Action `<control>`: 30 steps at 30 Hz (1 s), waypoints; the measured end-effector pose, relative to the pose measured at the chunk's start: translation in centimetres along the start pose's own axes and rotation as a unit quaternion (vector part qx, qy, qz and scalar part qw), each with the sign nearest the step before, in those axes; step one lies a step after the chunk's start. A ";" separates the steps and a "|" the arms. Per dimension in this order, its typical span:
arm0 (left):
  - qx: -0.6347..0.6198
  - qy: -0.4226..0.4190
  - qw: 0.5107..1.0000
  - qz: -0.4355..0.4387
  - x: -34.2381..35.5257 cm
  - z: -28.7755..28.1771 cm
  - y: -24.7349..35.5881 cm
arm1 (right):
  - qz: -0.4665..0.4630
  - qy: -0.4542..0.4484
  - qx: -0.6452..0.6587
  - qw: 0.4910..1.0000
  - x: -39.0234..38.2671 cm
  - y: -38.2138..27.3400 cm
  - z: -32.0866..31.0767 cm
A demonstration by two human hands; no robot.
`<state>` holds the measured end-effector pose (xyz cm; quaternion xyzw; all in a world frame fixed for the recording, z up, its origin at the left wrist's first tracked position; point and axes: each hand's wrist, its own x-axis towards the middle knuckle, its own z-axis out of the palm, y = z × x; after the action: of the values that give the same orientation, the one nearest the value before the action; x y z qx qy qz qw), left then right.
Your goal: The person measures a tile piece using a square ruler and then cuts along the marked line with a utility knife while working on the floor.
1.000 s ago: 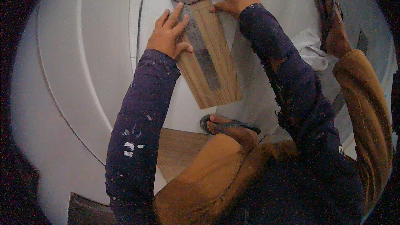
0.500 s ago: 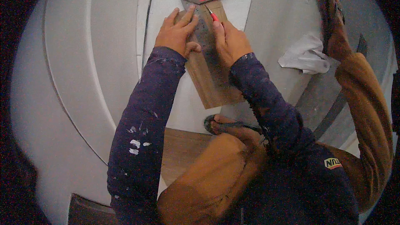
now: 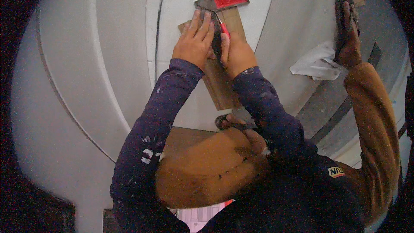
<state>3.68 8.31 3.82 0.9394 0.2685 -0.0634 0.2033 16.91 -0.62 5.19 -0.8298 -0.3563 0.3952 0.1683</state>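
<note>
Pale grey surface (image 3: 69, 82) at left, floor or wall hard to tell; dark seam (image 3: 160, 15) right of it. Grey floor (image 3: 293, 21) further right. Light's dim.

Your left hand (image 3: 190, 46) lies flat, fingers (image 3: 203, 25) extended; right hand (image 3: 239, 56) just beside it, curled, thumb (image 3: 225, 45) forward. Forearms (image 3: 272, 108) angled inward.

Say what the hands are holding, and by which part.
The right hand holds a slim red-handled tool by its handle. The left hand rests, fingers extended, on the metal square; no grip shows.
</note>
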 end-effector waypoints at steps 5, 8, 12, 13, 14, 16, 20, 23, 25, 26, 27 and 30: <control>0.053 -0.027 0.998 0.014 -0.1 0.1 -0.9 | 0.017 -0.009 -0.029 0.999 0.0 -0.7 0.4; 0.086 -0.035 0.995 0.030 0.4 0.1 -1.2 | -0.033 0.072 -0.022 0.997 -0.1 -1.5 0.7; 0.134 -0.047 0.990 0.020 0.8 1.2 -0.4 | 0.014 0.027 -0.038 0.999 0.2 -2.1 -0.1; 0.128 -0.042 0.991 0.020 0.7 1.4 -0.3 | 0.040 -0.001 -0.033 0.999 0.3 -2.1 -0.1; 0.129 -0.042 0.991 0.020 0.7 1.4 -0.3 | 0.063 -0.026 -0.028 0.997 0.5 -2.3 -0.1; 0.102 -0.041 0.994 0.007 0.5 1.4 -0.4 | 0.076 -0.031 -0.024 0.996 0.4 -2.7 -0.2; 0.111 -0.035 0.993 -0.016 0.8 1.5 0.6 | 0.028 0.078 -0.001 0.997 0.0 -1.9 0.6; 0.115 -0.065 0.990 -0.043 1.2 1.1 1.4 | 0.011 0.098 -0.038 0.994 0.7 -1.2 1.1; 0.092 -0.072 0.991 -0.061 1.4 0.9 1.4 | -0.028 0.126 -0.025 0.991 0.5 -1.0 0.9; 0.089 -0.077 0.991 -0.066 0.8 1.1 1.3 | -0.042 0.132 -0.014 0.990 0.1 -1.3 0.9; 0.088 -0.060 0.992 -0.065 0.4 1.2 0.9 | -0.058 0.140 -0.002 0.988 0.1 -1.9 0.7; 0.088 -0.052 0.993 -0.058 0.7 0.5 0.9 | 0.070 -0.040 -0.078 0.994 0.7 -2.3 0.1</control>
<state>4.75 7.73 3.57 0.9318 0.3055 -0.1471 0.1295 16.07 1.44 6.00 -0.8466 -0.3337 0.4103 0.0604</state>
